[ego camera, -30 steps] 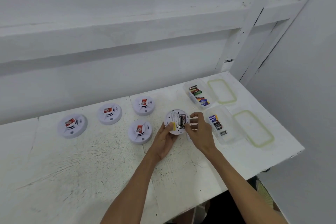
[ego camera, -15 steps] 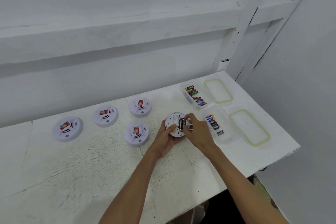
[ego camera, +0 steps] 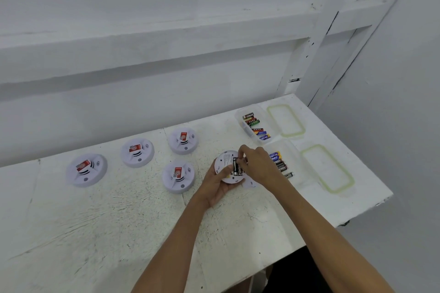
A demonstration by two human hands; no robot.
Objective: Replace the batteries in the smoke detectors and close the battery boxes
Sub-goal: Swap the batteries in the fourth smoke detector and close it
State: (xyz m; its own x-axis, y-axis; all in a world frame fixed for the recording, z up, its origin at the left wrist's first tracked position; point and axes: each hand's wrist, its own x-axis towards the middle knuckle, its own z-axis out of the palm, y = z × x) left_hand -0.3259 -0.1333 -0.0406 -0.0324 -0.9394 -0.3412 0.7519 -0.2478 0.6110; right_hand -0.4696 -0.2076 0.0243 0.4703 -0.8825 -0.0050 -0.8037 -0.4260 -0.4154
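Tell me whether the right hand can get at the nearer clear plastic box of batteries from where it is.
Probably yes: the right hand works at the white round smoke detector, and the nearer clear plastic box of batteries sits open just beside it, unobstructed.

five smoke detectors are on the table: four lie face up, at [ego camera: 86, 170], [ego camera: 137, 152], [ego camera: 183, 140] and [ego camera: 178, 176], and one, the opened detector [ego camera: 226, 164], is turned back up. two clear battery boxes, far box [ego camera: 240, 114] and near box [ego camera: 296, 150]. two green-rimmed lids, far lid [ego camera: 285, 120] and near lid [ego camera: 327, 169]. two hands, left hand [ego camera: 217, 185] and right hand [ego camera: 258, 166]. the loose batteries are too small to count.
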